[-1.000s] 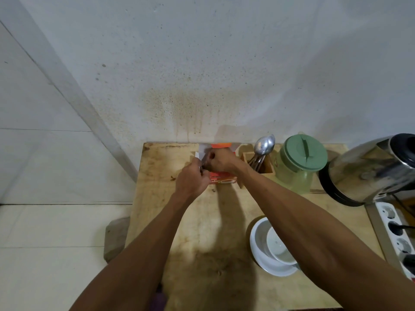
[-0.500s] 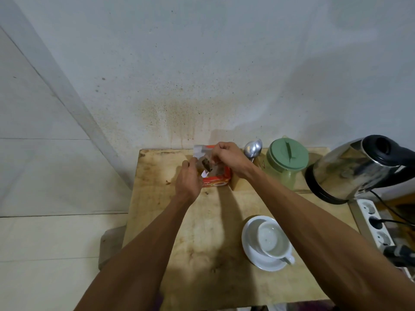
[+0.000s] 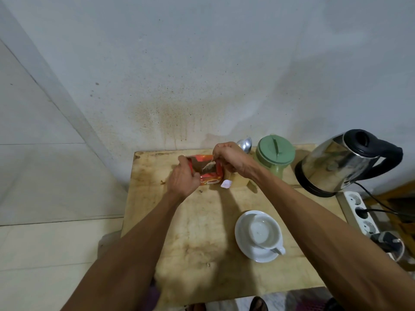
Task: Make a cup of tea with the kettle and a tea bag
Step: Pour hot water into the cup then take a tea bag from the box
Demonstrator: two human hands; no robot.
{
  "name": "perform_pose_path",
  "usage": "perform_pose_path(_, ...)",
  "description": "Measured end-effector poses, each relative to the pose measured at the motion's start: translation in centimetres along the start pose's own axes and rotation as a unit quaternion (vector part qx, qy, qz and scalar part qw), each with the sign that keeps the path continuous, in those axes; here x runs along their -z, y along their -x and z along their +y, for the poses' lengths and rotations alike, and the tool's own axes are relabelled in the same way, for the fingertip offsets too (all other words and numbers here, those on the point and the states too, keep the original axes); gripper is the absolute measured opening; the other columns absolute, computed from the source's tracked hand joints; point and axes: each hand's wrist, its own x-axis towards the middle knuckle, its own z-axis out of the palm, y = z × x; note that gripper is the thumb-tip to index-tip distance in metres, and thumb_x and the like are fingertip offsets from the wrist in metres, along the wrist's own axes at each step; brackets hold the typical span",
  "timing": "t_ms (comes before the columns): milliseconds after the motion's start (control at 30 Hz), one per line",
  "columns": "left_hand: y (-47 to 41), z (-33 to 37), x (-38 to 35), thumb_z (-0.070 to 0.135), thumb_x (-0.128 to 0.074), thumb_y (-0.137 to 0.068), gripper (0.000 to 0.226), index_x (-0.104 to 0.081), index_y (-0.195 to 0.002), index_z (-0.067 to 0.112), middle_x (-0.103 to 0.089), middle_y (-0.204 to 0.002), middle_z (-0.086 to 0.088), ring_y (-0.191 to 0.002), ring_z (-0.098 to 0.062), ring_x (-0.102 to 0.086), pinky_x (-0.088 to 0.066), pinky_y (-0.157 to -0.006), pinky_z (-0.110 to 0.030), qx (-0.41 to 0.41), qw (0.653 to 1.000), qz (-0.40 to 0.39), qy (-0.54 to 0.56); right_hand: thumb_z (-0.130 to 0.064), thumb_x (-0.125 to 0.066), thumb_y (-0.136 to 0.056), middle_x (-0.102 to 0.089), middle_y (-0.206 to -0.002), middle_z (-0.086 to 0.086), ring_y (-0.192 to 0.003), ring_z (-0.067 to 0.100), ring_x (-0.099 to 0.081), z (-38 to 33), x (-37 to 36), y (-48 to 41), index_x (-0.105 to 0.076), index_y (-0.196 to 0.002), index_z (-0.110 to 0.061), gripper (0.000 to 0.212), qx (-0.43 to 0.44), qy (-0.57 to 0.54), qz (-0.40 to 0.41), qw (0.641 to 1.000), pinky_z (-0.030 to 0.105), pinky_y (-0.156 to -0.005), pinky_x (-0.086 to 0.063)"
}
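Head view: tea bag [image 3: 208,168] hangs over the open mouth of the red tea box [image 3: 211,179]. Half a second ago it sat bunched at the opening; now its paper tag [image 3: 226,184] dangles free on the string. Right hand [image 3: 229,158] pinches the bag's top; left hand [image 3: 183,177] grips the box. Judged: bag extracted, ready for the empty cup [image 3: 266,232] nearby on its saucer [image 3: 246,251]. Stained wooden table [image 3: 157,221] — kettle [image 3: 336,162], green-lidded jar [image 3: 275,153] and power strip [image 3: 359,212] to the right; spattered wall [image 3: 202,86] behind.

The tea box [image 3: 211,176] stands at the back of the table [image 3: 179,232] by the wall [image 3: 202,63], with a tea bag [image 3: 208,166] just above its opening. To its right follow a spoon [image 3: 245,144], a lidded jar [image 3: 275,153] and a kettle [image 3: 336,167]. Nearer, a cup [image 3: 265,232] sits on a saucer [image 3: 258,257]. A power strip [image 3: 359,212] lies right of the table.
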Motion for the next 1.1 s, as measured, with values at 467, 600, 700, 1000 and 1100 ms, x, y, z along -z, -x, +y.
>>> perform_pose_path(467,0.8,0.8,0.4,0.049,-0.054,-0.088,0.061,-0.023,-0.132,0.02,-0.07,-0.093,-0.007,-0.08,-0.029,-0.068,-0.053,-0.072,-0.039,0.092,0.988,0.024,0.122,-0.005,-0.053,-0.082,-0.037,-0.04,-0.008,-0.035,0.009,-0.026,2.2,0.5,1.9,-0.048,-0.06,-0.016,0.025,-0.006,0.084,0.002,0.996,0.019,-0.038,-0.02)
perform_pose_path(600,0.6,0.3,0.5,0.062,-0.044,-0.089,0.056,-0.036,-0.134,0.03,-0.07,-0.11,-0.013,-0.089,-0.029,-0.07,-0.058,-0.078,-0.045,0.045,0.996,0.011,0.075,-0.005,-0.051,-0.084,-0.038,-0.046,-0.006,-0.038,0.007,-0.027,2.5,0.4,2.3,-0.049,-0.068,-0.015,0.019,-0.021,0.087,0.003,0.996,0.021,-0.039,-0.021)
perform_pose_path(700,0.5,0.2,0.4,0.043,-0.053,-0.095,0.047,-0.051,-0.133,0.016,-0.068,-0.118,-0.015,-0.101,-0.034,-0.065,-0.053,-0.083,-0.04,0.0,1.0,0.006,0.014,-0.007,-0.052,-0.083,-0.038,-0.042,-0.009,-0.036,0.006,-0.027,2.8,0.2,2.5,-0.047,-0.064,-0.017,0.022,-0.036,0.088,0.003,0.995,0.021,-0.04,-0.021)
perform_pose_path(1000,0.0,0.1,-0.2,0.036,-0.062,-0.091,0.051,-0.052,-0.136,0.013,-0.06,-0.121,-0.018,-0.108,-0.033,-0.059,-0.049,-0.09,-0.043,0.015,0.997,-0.023,-0.07,-0.004,-0.05,-0.086,-0.041,-0.038,-0.014,-0.032,0.0,-0.034,2.8,0.3,2.9,-0.044,-0.062,-0.018,0.029,-0.042,0.086,0.001,0.995,0.019,-0.038,-0.024)
perform_pose_path(1100,-0.2,0.3,-0.4,0.037,-0.061,-0.091,0.054,-0.049,-0.138,0.013,-0.058,-0.123,-0.018,-0.11,-0.033,-0.058,-0.049,-0.091,-0.044,0.023,0.996,-0.023,-0.085,-0.006,-0.05,-0.089,-0.04,-0.036,-0.016,-0.032,0.0,-0.033,2.8,0.2,3.0,-0.043,-0.063,-0.018,0.029,-0.045,0.089,-0.004,0.995,0.017,-0.037,-0.026)
